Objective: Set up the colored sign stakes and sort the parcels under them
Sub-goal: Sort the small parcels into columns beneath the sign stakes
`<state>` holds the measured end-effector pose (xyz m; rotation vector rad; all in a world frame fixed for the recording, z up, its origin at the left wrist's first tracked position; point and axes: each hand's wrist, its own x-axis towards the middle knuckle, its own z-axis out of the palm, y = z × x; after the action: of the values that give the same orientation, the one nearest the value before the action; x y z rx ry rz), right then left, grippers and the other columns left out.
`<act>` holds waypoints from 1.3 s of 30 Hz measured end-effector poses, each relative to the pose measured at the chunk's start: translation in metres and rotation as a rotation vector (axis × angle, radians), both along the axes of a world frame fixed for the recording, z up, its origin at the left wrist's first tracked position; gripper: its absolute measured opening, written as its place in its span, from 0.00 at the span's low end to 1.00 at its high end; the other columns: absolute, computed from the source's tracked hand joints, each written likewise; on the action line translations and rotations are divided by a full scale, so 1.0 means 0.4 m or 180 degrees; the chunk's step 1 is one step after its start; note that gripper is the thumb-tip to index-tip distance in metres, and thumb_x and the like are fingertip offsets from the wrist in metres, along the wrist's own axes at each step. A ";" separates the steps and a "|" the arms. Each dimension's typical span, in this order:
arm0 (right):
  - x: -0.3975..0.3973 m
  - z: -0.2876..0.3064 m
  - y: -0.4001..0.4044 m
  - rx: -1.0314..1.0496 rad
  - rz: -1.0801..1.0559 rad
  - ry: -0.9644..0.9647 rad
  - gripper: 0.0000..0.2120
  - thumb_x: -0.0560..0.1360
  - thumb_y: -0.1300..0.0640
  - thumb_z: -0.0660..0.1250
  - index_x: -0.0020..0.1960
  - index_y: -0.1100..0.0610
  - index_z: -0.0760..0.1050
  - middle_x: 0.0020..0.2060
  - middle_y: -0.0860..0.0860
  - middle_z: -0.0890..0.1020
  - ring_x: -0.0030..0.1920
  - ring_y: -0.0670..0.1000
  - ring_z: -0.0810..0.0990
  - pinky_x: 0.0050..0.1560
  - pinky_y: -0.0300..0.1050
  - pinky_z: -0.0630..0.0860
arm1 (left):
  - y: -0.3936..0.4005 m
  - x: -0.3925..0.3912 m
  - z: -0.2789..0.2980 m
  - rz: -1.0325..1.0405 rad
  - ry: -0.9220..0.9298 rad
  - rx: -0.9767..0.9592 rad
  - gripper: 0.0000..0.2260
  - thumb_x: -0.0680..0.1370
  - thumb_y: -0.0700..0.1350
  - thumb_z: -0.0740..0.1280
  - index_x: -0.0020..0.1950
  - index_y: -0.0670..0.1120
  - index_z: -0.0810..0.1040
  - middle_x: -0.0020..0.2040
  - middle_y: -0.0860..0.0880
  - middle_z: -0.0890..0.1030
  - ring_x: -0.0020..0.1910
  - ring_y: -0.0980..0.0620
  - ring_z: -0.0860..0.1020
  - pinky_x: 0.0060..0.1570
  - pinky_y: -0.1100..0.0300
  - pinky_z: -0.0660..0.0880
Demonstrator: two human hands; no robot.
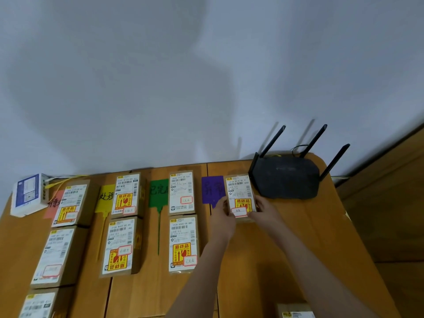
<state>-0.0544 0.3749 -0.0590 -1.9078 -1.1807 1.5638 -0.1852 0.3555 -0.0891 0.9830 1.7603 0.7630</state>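
Right now I see both hands, the left hand (222, 218) and right hand (263, 211), each with a closed grip on the parcel (239, 196) beside the purple sign (212, 189), and I judge a push could knock the router (286, 177) just beyond.

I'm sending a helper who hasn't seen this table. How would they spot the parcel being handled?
Find the black router at the table's far right. Just left of it lies a parcel, beside the purple sign. It alone is held by both hands.
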 end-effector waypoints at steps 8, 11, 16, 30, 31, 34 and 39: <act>-0.005 -0.004 0.003 -0.0094 -0.0038 -0.0061 0.28 0.76 0.65 0.69 0.73 0.53 0.66 0.66 0.52 0.76 0.60 0.48 0.76 0.50 0.39 0.73 | -0.003 -0.015 0.022 -0.0215 -0.0124 -0.0123 0.20 0.79 0.40 0.66 0.69 0.53 0.70 0.61 0.54 0.79 0.61 0.55 0.76 0.58 0.57 0.77; 0.001 0.005 -0.017 -0.0120 -0.0020 -0.0028 0.26 0.75 0.59 0.71 0.71 0.53 0.68 0.66 0.52 0.76 0.60 0.49 0.76 0.53 0.42 0.72 | -0.022 -0.024 0.055 -0.0368 -0.0097 -0.0114 0.19 0.80 0.40 0.64 0.70 0.50 0.70 0.59 0.55 0.77 0.59 0.56 0.75 0.56 0.61 0.74; 0.033 0.066 -0.077 -0.0249 -0.0298 -0.0235 0.31 0.77 0.59 0.66 0.78 0.54 0.60 0.74 0.55 0.66 0.73 0.57 0.67 0.67 0.52 0.68 | -0.088 -0.029 0.135 -0.0195 -0.0013 -0.0277 0.22 0.81 0.43 0.63 0.75 0.50 0.65 0.66 0.48 0.74 0.63 0.48 0.74 0.59 0.54 0.74; 0.188 0.149 -0.475 -0.0701 -0.0426 -0.0503 0.26 0.79 0.60 0.62 0.75 0.60 0.62 0.67 0.60 0.72 0.64 0.60 0.74 0.57 0.49 0.72 | -0.451 0.131 0.220 -0.0157 -0.0742 -0.1155 0.18 0.81 0.41 0.58 0.71 0.41 0.71 0.69 0.41 0.73 0.61 0.44 0.76 0.62 0.50 0.73; 0.196 0.144 -0.507 -0.0805 -0.0407 -0.0551 0.24 0.79 0.61 0.61 0.74 0.62 0.63 0.64 0.60 0.74 0.64 0.60 0.75 0.56 0.50 0.72 | -0.480 0.149 0.228 -0.0123 -0.0801 -0.1227 0.16 0.81 0.41 0.57 0.67 0.40 0.73 0.66 0.40 0.75 0.57 0.46 0.75 0.60 0.52 0.73; 0.213 0.107 -0.584 -0.1013 -0.0279 -0.0441 0.14 0.77 0.66 0.59 0.61 0.63 0.74 0.48 0.58 0.82 0.52 0.59 0.83 0.52 0.53 0.79 | -0.549 0.206 0.226 -0.0227 -0.0946 -0.1763 0.07 0.82 0.44 0.60 0.46 0.45 0.75 0.49 0.45 0.78 0.52 0.46 0.71 0.61 0.51 0.71; 0.211 0.101 -0.622 -0.0614 -0.0306 -0.0266 0.18 0.74 0.71 0.59 0.62 0.63 0.75 0.47 0.58 0.82 0.43 0.57 0.82 0.38 0.47 0.79 | -0.595 0.230 0.236 -0.0354 -0.1235 -0.1624 0.08 0.81 0.43 0.61 0.51 0.43 0.79 0.49 0.45 0.83 0.45 0.48 0.79 0.47 0.58 0.74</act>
<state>0.0298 0.1263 -0.0184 -2.1379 -0.9852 1.6108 -0.0934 0.1176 0.0052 0.5380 1.4410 0.3690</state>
